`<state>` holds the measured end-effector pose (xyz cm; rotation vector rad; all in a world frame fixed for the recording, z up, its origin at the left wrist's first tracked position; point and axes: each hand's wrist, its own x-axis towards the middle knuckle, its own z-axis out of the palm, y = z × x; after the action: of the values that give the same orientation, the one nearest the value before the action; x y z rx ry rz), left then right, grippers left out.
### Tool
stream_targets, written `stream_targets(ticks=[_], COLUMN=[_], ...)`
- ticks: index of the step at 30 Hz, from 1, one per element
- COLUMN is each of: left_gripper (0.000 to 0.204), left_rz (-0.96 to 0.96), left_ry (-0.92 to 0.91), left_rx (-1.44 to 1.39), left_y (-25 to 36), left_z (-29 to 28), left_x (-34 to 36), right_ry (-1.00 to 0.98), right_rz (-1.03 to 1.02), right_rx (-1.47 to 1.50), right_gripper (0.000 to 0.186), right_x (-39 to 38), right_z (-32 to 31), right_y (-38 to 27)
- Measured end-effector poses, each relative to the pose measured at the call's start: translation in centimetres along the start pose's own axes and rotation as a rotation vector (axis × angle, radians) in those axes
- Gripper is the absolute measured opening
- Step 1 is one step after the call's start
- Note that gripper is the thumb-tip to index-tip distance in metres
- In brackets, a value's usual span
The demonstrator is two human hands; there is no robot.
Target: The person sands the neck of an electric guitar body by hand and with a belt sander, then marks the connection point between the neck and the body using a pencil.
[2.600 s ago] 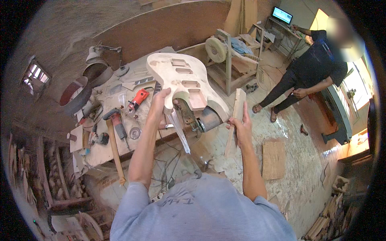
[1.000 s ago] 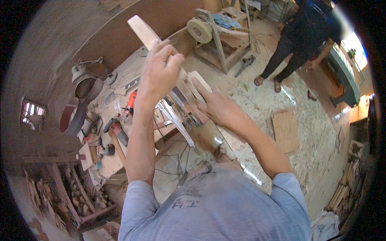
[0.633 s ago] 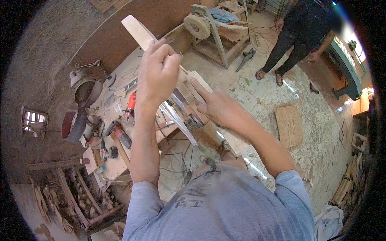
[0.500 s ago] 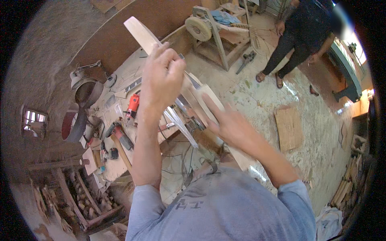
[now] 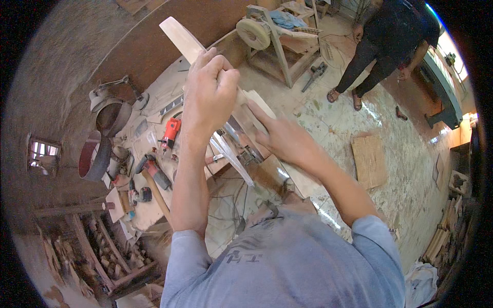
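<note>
A long pale wooden piece (image 5: 181,41) runs aslant in front of me, from its raised far end at upper left down toward my waist. My left hand (image 5: 211,90) is closed around it, knuckles up, near the far end. Against the piece, nearer to me, my right hand (image 5: 287,138) is closed on a pale flat block (image 5: 262,104) with its fingers pointing up and left. The palm hides most of the block, so its exact kind is unclear. Beneath the hands some metal bars (image 5: 231,156) show.
On the workbench (image 5: 149,208) at left lie a red power tool (image 5: 171,132), a red-and-grey power tool (image 5: 156,173) and a desk lamp (image 5: 100,100). A wooden stand with a round wheel (image 5: 253,35) is ahead. Another person (image 5: 382,46) stands at upper right, beyond a board (image 5: 368,161).
My right hand has slid up and left along the wooden piece with the pale block, closer to my left hand. My left hand keeps its grip, barely shifted.
</note>
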<state>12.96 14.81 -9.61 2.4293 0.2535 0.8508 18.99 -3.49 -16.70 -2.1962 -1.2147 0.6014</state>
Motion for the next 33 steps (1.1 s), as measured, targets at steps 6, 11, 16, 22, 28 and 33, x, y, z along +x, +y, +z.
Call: stream_targets(ticks=[6,11,16,22,28,33], left_gripper=[0.027,0.028,0.027,0.027,0.028,0.029], left_rz=[0.076,-0.071,0.067,-0.039,0.045,0.003], left_ry=[0.090,-0.058,0.066,0.008,0.056,0.043], left_rx=[0.115,0.003,0.065,-0.001,0.022,0.020], left_y=[-1.2,0.2,-1.2,-0.3,-1.3,-0.9], left_z=[0.5,-0.4,0.3,-0.7,0.3,0.4], left_x=[-0.2,0.4,-0.3,-0.2,-0.2,-0.4], right_ry=[0.175,-0.009,0.183,0.030,0.010,0.157], right_rz=[-0.158,0.000,-0.130,-0.066,-0.049,-0.200], right_rx=[-0.081,-0.022,-0.158,-0.033,0.001,-0.064], right_gripper=[0.077,0.076,0.074,0.074,0.074,0.073], right_x=[-3.1,0.3,-3.9,-1.3,0.1,-3.2], right_z=[2.0,-0.7,2.1,-0.2,0.1,1.8], right_y=[2.2,-0.3,1.6,-0.5,-0.2,1.8])
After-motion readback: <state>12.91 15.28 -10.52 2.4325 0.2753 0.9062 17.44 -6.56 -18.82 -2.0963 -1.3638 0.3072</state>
